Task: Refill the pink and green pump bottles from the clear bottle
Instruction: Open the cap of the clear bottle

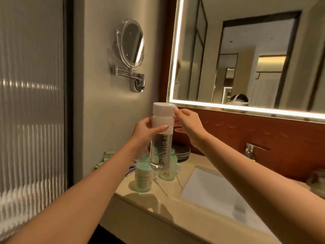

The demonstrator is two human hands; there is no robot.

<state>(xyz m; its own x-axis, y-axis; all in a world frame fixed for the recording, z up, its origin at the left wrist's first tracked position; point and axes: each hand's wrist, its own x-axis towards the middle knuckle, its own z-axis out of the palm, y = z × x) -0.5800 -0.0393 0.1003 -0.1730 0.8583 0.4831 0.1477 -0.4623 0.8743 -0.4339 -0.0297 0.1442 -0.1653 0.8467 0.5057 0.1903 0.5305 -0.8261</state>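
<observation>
On the beige stone table (133, 192) stand a capless translucent green bottle (143, 176) and a second green bottle (167, 173), their contents unclear. Above them, the left grip (144, 131) wraps around the upright clear plastic bottle (161, 138). The right grip (188, 124), fingers nearly straight, touches its white round cap (162, 110).

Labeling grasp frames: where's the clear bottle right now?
Head view, centre: the clear bottle is upright in mid-air, gripped by the left hand, right hand touching its white cap, just above two green bottles on the counter left of the sink.
</observation>
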